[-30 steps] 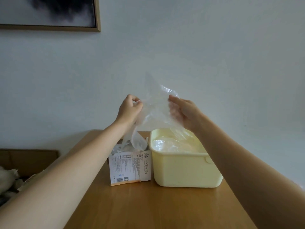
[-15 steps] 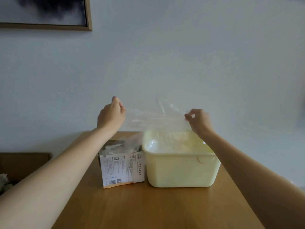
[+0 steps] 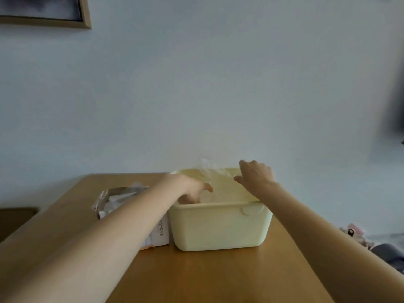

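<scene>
A pale yellow plastic bin (image 3: 218, 228) stands on the wooden table (image 3: 196, 276). A clear plastic bag (image 3: 206, 166) lines it, and a crumpled bit sticks up above the far rim. My left hand (image 3: 190, 189) reaches down into the bin's left side. Its thumb points right and its fingers are hidden behind the near wall. My right hand (image 3: 255, 178) is at the far right rim with curled fingers, holding the bag's edge there. The frame is blurred.
An opened cardboard box of plastic bags (image 3: 113, 200) stands against the bin's left side, partly behind my left forearm. A framed picture (image 3: 43, 9) hangs on the wall at top left. Some soft items (image 3: 352, 232) lie low beyond the table's right edge.
Both hands have come down from above the bin, bringing the bag with them. The left hand has moved right and dipped into the bin; the right hand has sunk to the far rim.
</scene>
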### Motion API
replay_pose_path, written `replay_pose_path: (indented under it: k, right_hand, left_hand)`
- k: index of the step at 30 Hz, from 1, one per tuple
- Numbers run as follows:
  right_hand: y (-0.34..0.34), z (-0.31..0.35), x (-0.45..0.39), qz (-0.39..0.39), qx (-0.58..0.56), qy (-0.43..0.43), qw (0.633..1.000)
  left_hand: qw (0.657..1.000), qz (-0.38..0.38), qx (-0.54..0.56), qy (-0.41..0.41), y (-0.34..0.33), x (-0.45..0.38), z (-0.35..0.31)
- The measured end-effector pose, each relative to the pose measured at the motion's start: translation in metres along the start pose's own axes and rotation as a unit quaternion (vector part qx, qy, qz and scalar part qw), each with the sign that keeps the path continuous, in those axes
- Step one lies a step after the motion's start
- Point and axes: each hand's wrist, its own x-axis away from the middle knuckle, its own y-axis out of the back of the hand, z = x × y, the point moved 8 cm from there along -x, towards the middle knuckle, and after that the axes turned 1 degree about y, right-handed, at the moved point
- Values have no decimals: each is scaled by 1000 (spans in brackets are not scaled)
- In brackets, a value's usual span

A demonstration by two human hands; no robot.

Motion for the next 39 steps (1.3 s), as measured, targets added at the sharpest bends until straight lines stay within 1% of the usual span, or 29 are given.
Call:
replay_pose_path:
  k: [2, 3, 4, 5, 6, 7, 8, 9, 11, 13, 14, 15, 17, 18, 19, 20, 22, 23, 25, 26, 28, 30, 32, 33, 35, 37, 39]
  right_hand:
    - [17, 9, 1, -68, 20, 39, 997]
    - [25, 19, 2, -96, 13, 75, 992]
    - [27, 29, 2, -93, -10, 118, 989]
    - [24, 39, 2, -46, -52, 158, 985]
    - [10, 48, 3, 46, -96, 176, 979]
    - [-8, 53, 6, 154, -108, 173, 967]
    - [-30, 53, 5, 240, -88, 159, 954]
    - [-49, 47, 2, 297, -51, 133, 944]
    - [-80, 32, -6, 351, -7, 71, 934]
    - [-105, 15, -20, 374, -33, -4, 927]
    - [-123, 8, -31, 382, -45, -21, 923]
    - [-143, 0, -44, 391, -47, -31, 919]
    - [-149, -1, -46, 401, -41, -25, 915]
    - [-162, -7, -57, 398, -49, -28, 916]
    - [-155, -5, -54, 394, -69, -36, 916]
    - [-143, -2, -44, 391, -70, -39, 917]
    - [-109, 14, -16, 398, -76, -13, 914]
    - [-92, 23, -5, 399, -77, 11, 914]
    - [-67, 34, 3, 389, -101, 42, 915]
    - [-51, 40, 6, 369, -106, 64, 921]
    - [-20, 60, 7, 303, -141, 101, 937]
    - [8, 83, 4, 226, -188, 143, 945]
    - [36, 113, 11, 153, -232, 194, 941]
    - [44, 128, 15, 134, -253, 216, 933]
    - [48, 162, 27, 125, -257, 260, 922]
    - [39, 187, 34, 132, -214, 287, 924]
    - [28, 205, 34, 119, -156, 301, 933]
  left_hand:
    - [1000, 6, 4, 12, -3, -3, 4]
    - [1000, 4, -1, 12, -2, -1, 4]
    - [1000, -1, -5, 8, -1, -2, 2]
    - [1000, -6, -10, 6, 0, -3, 1]
    - [1000, -10, -14, 3, -1, -3, -1]
    - [1000, -6, -14, 4, -2, -2, -2]
    - [1000, 1, -5, 7, -4, -3, -2]
    - [1000, 6, -4, 11, -4, -3, -2]
    - [999, 10, -20, 22, -4, 0, -2]
    - [997, 6, -51, 58, -4, 2, 3]
    - [995, 7, -70, 76, -4, 4, 5]
    - [992, 17, -99, 69, -7, 1, 6]
    - [983, 34, -178, 25, -10, 1, -1]
    - [981, 36, -191, 19, -11, 4, -2]
    - [983, 37, -176, 30, -11, 2, 3]
    - [990, 46, -121, 50, -12, 2, 6]
    - [997, 37, -51, 39, -6, 6, 5]
    - [999, 14, -19, 24, -1, 9, 7]
    - [998, -63, 24, -9, 18, 18, 12]
    - [993, -101, 50, -23, 28, 25, 15]
    - [981, -163, 100, -39, 40, 43, 29]
    - [964, -219, 147, -33, 46, 60, 48]
    - [953, -248, 175, -8, 40, 76, 74]
    - [951, -248, 183, 6, 35, 82, 85]
    - [951, -232, 201, 27, 20, 94, 108]
    - [956, -205, 206, 41, 4, 99, 121]
    - [953, -202, 220, 47, -5, 103, 133]
